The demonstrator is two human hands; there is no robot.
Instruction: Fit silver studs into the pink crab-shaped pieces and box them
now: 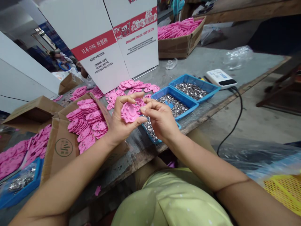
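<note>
Head view: L hand is part-curled, thumb below & fingers above, gripping a pink piece by its rim, up over the table. R hand is nearly closed, thumb & index pinched at the piece's R rim; can't tell if a metal bit sits btwn them. Piece lies just L of those fingertips, its slightly longer axis approx L–R, tipped up at the R end. L hand is nearer, being wrapped on it. Blue tray w/ small metal bits sits under R hand; open carton w/ pink stacks is L of L hand.
</note>
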